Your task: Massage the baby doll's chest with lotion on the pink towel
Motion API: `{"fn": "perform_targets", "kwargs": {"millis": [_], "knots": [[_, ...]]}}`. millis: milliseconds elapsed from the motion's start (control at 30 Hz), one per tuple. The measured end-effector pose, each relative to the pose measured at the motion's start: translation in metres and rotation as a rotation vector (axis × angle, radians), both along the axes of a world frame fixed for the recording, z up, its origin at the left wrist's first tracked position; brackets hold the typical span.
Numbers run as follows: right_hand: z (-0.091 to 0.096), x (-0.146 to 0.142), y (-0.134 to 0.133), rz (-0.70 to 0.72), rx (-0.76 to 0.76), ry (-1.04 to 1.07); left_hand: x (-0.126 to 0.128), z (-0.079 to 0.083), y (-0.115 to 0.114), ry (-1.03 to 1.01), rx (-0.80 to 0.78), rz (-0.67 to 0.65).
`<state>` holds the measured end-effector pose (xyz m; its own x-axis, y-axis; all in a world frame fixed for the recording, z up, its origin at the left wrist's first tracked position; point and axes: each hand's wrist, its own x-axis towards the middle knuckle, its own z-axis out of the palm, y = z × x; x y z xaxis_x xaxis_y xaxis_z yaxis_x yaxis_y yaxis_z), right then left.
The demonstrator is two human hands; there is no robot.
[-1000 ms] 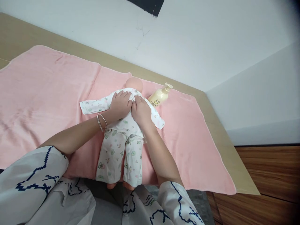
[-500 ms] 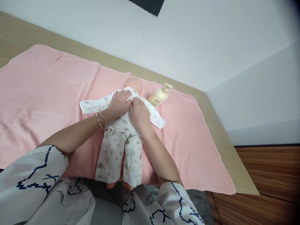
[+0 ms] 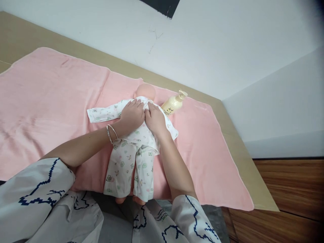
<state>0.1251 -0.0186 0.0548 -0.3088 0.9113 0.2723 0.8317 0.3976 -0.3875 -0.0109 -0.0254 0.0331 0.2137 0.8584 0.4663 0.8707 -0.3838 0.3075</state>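
A baby doll [image 3: 145, 91] in white pyjamas lies on a pink blanket, its smooth head away from me and its feet at the near edge. My left hand [image 3: 133, 114], below a silver bangle [image 3: 111, 133], rests on the upper part of the printed pyjama top [image 3: 136, 136], fingers stretched out. Beside it my right hand [image 3: 155, 118] lies on the same top, fingers extended toward the shoulder. The thumbs are close together at the middle. The pyjama trousers [image 3: 121, 168] cover the doll's legs. Cloth under both palms is hidden.
A pale yellow pump bottle [image 3: 173, 104] leans or lies beside the doll's right-hand shoulder in view. The pink blanket [image 3: 202, 152] spreads over a tan tabletop [image 3: 240, 162]. A white wall [image 3: 202, 40] rises behind, and wooden panels [image 3: 288, 185] stand at lower right.
Both hands have shifted slightly to the right on the pyjama top. My right hand has turned, its fingers now spread farther up and outward. The doll and bottle look nearly unmoved.
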Motion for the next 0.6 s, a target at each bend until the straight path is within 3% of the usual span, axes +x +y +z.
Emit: {"fn": "perform_targets", "kwargs": {"millis": [167, 433, 600], "knots": [[0.002, -0.014, -0.016, -0.059, 0.043, -0.026, -0.012, 0.004, 0.018, -0.037, -0.118, -0.031], [-0.007, 0.001, 0.011, -0.015, -0.076, 0.049, -0.004, -0.012, 0.015, -0.169, -0.061, 0.027], [-0.001, 0.005, 0.009, 0.009, -0.055, 0.099, -0.005, -0.019, 0.016, -0.301, -0.023, 0.069]]}}
